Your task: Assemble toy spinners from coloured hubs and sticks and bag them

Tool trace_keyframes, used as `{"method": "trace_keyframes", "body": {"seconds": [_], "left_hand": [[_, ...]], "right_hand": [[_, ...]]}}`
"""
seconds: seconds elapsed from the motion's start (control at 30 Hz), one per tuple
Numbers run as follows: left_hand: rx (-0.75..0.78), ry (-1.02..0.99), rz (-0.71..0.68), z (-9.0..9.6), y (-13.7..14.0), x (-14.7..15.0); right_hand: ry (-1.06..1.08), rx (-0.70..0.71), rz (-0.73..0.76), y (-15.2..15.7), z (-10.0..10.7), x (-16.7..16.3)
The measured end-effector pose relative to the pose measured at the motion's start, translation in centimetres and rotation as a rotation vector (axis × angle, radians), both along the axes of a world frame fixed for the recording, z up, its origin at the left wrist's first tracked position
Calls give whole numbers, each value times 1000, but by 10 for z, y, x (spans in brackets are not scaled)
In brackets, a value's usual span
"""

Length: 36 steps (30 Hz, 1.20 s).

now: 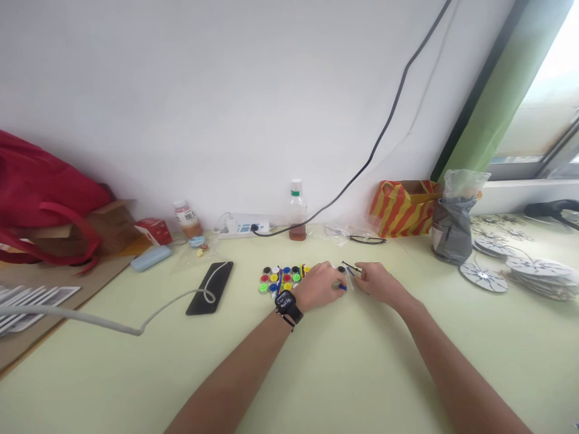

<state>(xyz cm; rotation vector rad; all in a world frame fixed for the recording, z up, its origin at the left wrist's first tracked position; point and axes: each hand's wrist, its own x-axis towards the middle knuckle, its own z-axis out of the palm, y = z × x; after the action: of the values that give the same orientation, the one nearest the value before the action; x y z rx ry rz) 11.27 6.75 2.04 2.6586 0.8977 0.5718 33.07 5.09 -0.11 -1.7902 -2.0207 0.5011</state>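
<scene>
Reference landmark: the clear bottle (297, 214) with the white cap, standing at the back of the tabletop (344, 367). From where I stand, the round coloured pieces (287, 278) lie in front of the bottle and slightly to its left, in rough rows; multicoloured strips (280, 282) lie across them. Left hand (320, 285), watch (286, 301) at its wrist: in front of the bottle and a little to its right, fingers curled down at a blue piece (342, 287); whether it grips that piece or only touches it, I cannot tell. Right hand (377, 282): farther right of the bottle, thumb and forefinger drawn close together at a dark thin strip (351, 266); a pinch looks likely, but the contact is too small to confirm. A black round piece (341, 269) sits between the hands, forward and right of the bottle. Progress, my judgement: the laying-out in rows appears largely done, while handling of the small parts at the fingertips looks unfinished. The left hand covers the right edge of the rows, so no count of pieces done or left is possible.
</scene>
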Motion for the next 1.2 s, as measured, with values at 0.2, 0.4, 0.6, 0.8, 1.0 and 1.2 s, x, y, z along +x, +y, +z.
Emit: {"method": "trace_keyframes", "body": {"seconds": [0.2, 0.4, 0.6, 0.8, 1.0, 1.2], "left_hand": [[40, -22, 26, 3, 12, -9], [71, 20, 110, -3, 14, -9], [93, 55, 114, -5, 14, -9], [67, -144, 146, 4, 12, -6], [-239, -480, 100, 13, 8, 7], [-467, -732, 84, 10, 10, 14]], "right_hand": [[-107, 167, -247, 7, 7, 28], [-272, 77, -267, 5, 4, 45], [-294, 15, -252, 4, 2, 47], [-12, 203, -277, 7, 13, 40], [680, 80, 1, -5, 32, 3], [1006, 50, -2, -7, 25, -23]]}}
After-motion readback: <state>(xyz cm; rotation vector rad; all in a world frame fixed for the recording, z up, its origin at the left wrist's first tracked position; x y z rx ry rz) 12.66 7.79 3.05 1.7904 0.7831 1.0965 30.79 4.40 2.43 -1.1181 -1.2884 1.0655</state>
